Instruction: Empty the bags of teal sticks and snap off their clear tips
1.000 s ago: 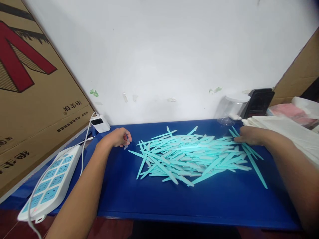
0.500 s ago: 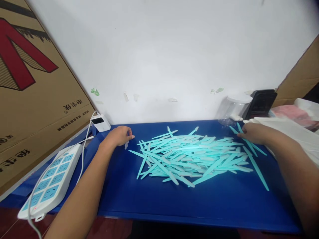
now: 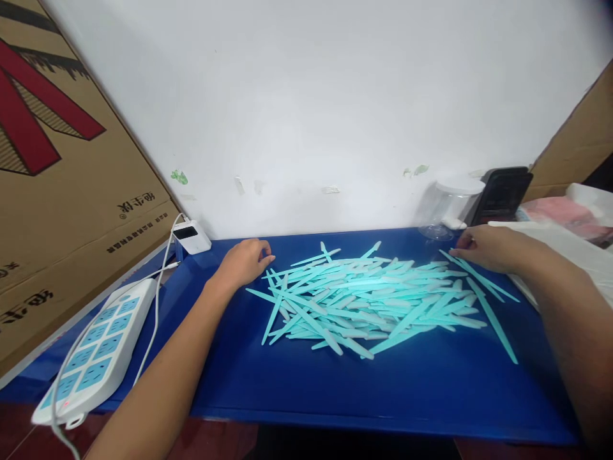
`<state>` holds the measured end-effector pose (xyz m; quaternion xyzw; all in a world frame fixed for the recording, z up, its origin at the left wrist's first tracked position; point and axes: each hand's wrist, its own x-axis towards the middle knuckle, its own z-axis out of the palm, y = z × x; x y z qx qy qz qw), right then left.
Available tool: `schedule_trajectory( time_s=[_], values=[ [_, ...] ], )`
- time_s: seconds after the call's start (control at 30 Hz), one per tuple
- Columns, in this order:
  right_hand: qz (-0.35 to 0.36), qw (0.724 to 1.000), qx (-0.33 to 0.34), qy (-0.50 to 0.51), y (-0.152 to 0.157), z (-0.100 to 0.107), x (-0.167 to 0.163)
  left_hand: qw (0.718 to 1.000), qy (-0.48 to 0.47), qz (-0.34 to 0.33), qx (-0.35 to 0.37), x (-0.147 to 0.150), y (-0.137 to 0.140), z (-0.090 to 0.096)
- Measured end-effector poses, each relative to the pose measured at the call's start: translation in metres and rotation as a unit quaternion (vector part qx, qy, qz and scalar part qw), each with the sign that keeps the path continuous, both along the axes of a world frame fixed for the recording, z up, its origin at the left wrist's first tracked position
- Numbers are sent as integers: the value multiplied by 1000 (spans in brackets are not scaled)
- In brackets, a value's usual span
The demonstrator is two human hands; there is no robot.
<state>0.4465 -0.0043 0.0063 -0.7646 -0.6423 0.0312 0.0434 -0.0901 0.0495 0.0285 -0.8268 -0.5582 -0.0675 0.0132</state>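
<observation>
1. A heap of teal sticks (image 3: 378, 300) with pale ends sprawls across the middle of the blue table (image 3: 335, 396).
2. The left hand (image 3: 249, 260) hovers just beyond the heap's left end, fingers curled, a small gap between thumb and forefinger, nothing visible in it.
3. The right hand (image 3: 483, 248) reaches over a few loose sticks (image 3: 483, 278) on the right, fingers bent, thumb against one; I can't tell whether it grips any.
4. Crowding that hand: a clear jar (image 3: 453, 204) with a white lid, a black stand-like object (image 3: 502, 191), and white sheeting (image 3: 569, 252).
5. Over left, a power strip (image 3: 98, 354), white cable (image 3: 154, 319) and small white device (image 3: 192, 237) sit beside a big carton (image 3: 90, 185).
</observation>
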Motion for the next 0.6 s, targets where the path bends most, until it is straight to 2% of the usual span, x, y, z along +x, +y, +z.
schedule_trajectory(
  time_s=[0.07,0.13,0.2,0.4,0.6],
  values=[
    [57,994,-51,75,-7,7,-12,999,-20,-25,23,9,-6,1],
    [103,976,-107,157,-15,13,-27,997,-44,-56,42,17,-11,2],
    [110,965,-138,195,-20,17,-38,993,-65,-85,56,24,-15,1],
    [162,959,-151,174,-21,23,-47,982,-100,-146,69,37,-23,-5],
    [178,966,-125,141,-27,33,-30,978,-101,-170,72,39,-23,-11]
  ],
)
